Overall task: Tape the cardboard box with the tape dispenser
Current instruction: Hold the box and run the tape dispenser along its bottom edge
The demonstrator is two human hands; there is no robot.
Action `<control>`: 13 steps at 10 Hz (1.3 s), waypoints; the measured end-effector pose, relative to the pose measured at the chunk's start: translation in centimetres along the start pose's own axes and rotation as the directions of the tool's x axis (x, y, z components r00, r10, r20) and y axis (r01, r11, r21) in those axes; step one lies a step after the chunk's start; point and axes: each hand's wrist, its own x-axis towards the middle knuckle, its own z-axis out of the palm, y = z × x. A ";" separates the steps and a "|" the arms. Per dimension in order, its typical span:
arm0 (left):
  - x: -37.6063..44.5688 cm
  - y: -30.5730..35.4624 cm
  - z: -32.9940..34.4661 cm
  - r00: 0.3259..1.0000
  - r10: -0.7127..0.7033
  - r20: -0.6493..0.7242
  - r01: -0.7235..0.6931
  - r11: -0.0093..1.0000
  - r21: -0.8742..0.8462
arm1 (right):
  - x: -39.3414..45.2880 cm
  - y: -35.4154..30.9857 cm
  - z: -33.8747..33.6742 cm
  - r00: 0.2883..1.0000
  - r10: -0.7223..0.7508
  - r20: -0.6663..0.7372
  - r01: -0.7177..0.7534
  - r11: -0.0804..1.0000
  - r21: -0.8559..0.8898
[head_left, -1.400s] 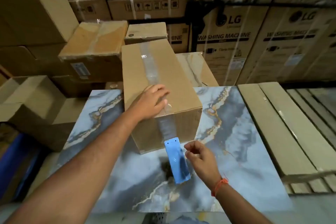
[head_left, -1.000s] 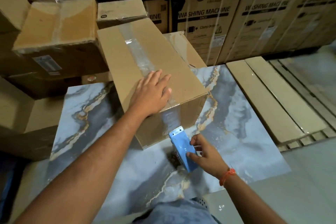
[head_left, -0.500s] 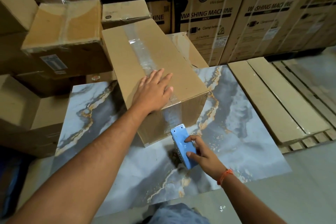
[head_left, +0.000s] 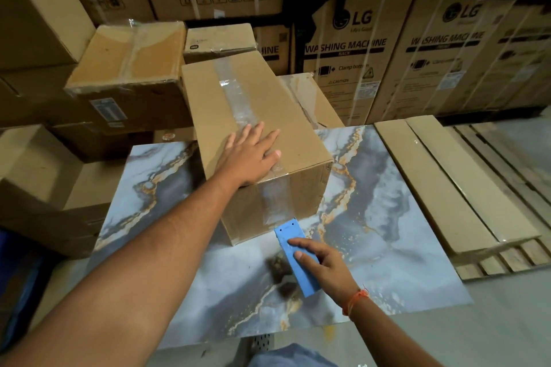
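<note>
**Head view: taped box on a marble-pattern table, dispenser at its near face**

The cardboard box (head_left: 262,140) stands on the table (head_left: 387,247), whose top has a blue-grey marble pattern with gold veins. One strip of clear tape (head_left: 238,104) runs along the middle of the box's top and down its near face. No print can be read on this box. The left hand (head_left: 249,158) lies flat on the top near the front edge, fingers spread, its grip wide and holding nothing, partly covering the tape. The blue tape dispenser (head_left: 293,250) has its upper end at the bottom of the near face, where the tape ends; its roll is hidden beneath the blue body. The right hand (head_left: 325,267) rests on the dispenser with fingers laid loosely over it; I cannot tell whether they close around it. An orange thread (head_left: 354,301) circles the right wrist.

Behind the box lie two smaller cartons, one with a small black label too tiny to read. To the left, another carton (head_left: 125,68) carries a pale blue sticker, illegible. Along the back, two large cartons (head_left: 351,48) read "LG", "WASHING MACHINE", "Clamp bottom" and "CAUTION"; a third shows only "INE", the rest blocked. Above them, a row of handling symbols. Right of the table, two flat long cartons (head_left: 441,182) lie on wooden slats.
</note>
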 end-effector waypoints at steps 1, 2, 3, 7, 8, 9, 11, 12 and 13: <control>0.1 0.1 0.0 1.000 -0.018 0.007 0.018 1.000 0.008 | -0.2 -0.2 0.1 1.000 -0.004 -0.003 0.004 1.000 0.012; 0.1 0.1 0.1 1.000 -0.028 0.006 0.028 0.999 0.015 | -0.4 -0.2 0.3 1.000 0.001 -0.002 0.000 1.000 0.030; 0.2 0.1 0.2 1.000 -0.030 0.000 0.030 0.999 0.021 | -0.7 0.1 0.7 1.000 0.031 -0.004 -0.030 0.996 0.078; 0.2 0.0 0.3 1.000 -0.024 -0.004 0.025 0.999 0.030 | -1.2 0.4 0.7 0.998 0.025 -0.057 -0.022 0.998 0.063; 0.2 0.0 0.3 1.000 -0.022 -0.012 0.022 0.999 0.023 | -0.8 -0.4 0.9 0.996 0.055 -0.073 -0.049 0.996 0.079; 0.1 0.0 0.3 1.000 -0.024 -0.007 0.024 0.999 0.024 | -0.3 -0.9 1.2 0.993 0.089 -0.077 -0.083 0.994 0.077; 0.0 0.0 0.2 1.000 -0.025 -0.005 0.025 0.999 0.028 | 0.0 -1.1 1.4 0.991 0.104 -0.088 -0.094 0.990 0.101; 0.0 0.0 0.2 1.000 -0.023 -0.010 0.024 1.000 0.020 | 0.0 -1.1 1.4 0.990 0.116 -0.086 -0.107 0.989 0.101; 0.0 0.0 0.2 1.000 -0.020 -0.010 0.020 1.000 0.018 | 0.2 -1.1 1.4 0.987 0.134 -0.087 -0.125 0.987 0.102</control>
